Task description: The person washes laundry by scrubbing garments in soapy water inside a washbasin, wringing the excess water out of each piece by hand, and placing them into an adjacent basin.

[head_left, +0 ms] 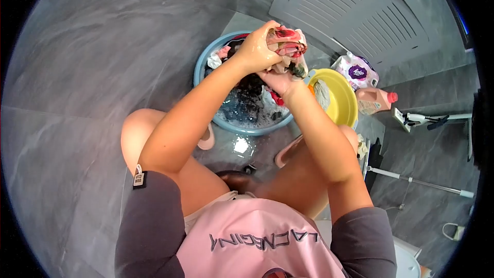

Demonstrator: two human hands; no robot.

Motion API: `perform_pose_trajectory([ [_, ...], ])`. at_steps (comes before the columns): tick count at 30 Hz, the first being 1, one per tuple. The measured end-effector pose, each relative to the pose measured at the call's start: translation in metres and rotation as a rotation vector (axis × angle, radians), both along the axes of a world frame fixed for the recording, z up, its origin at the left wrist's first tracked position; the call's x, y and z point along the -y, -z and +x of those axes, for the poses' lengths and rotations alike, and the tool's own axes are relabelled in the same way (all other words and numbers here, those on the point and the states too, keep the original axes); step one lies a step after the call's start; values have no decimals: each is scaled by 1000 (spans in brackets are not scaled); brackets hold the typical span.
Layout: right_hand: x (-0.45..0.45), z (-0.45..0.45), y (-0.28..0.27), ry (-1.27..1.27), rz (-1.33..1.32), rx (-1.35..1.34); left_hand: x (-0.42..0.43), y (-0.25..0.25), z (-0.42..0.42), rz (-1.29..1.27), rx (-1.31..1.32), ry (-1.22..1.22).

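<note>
A bunched wet cloth with a red, pink and dark pattern (288, 42) is held up over the far right part of a blue basin (199, 67). My left hand (259, 49) grips the cloth from the left, its fingers curled round it and its skin wet. Under the cloth, my right hand (278, 81) presses against it, with its fingers partly hidden by the fabric. Dark clothes (249, 90) lie in sudsy water in the basin, with a white piece (214, 61) and a pink piece at its left side.
Right of the blue basin stands a yellow basin (343, 98) with a grey-white cloth (322, 95) in it. Beyond are a white and purple package (357, 71), a pink bottle (373, 101) and a grey slatted panel (355, 10). A metal pole (411, 179) is at the right.
</note>
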State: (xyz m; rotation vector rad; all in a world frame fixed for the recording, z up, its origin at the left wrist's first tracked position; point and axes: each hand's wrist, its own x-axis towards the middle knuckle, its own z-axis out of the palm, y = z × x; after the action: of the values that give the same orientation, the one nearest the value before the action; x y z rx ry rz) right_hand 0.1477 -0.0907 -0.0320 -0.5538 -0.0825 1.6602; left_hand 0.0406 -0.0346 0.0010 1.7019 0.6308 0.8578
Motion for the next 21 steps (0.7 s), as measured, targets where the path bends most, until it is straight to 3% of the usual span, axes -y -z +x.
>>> perform_pose_trajectory([
  [1,-4,7,-1,-97,197,-184,-5,6,4,65,77,-5],
  [4,-15,11,-14,-26,131,121,-13,12,1,135,165,11],
  [7,-25,17,-20,13,87,247,-6,5,0,-129,383,-54],
  [10,-33,20,-16,82,68,292,-6,17,7,-289,408,-207],
  [12,-35,20,-18,262,119,473,-7,29,3,-309,397,-182],
  [15,-37,23,-22,302,64,443,-9,53,-11,-759,169,16],
  [20,-31,26,-38,303,113,354,8,98,-20,-957,74,167],
  [21,-42,39,-24,228,150,119,13,104,-16,-1043,63,107],
])
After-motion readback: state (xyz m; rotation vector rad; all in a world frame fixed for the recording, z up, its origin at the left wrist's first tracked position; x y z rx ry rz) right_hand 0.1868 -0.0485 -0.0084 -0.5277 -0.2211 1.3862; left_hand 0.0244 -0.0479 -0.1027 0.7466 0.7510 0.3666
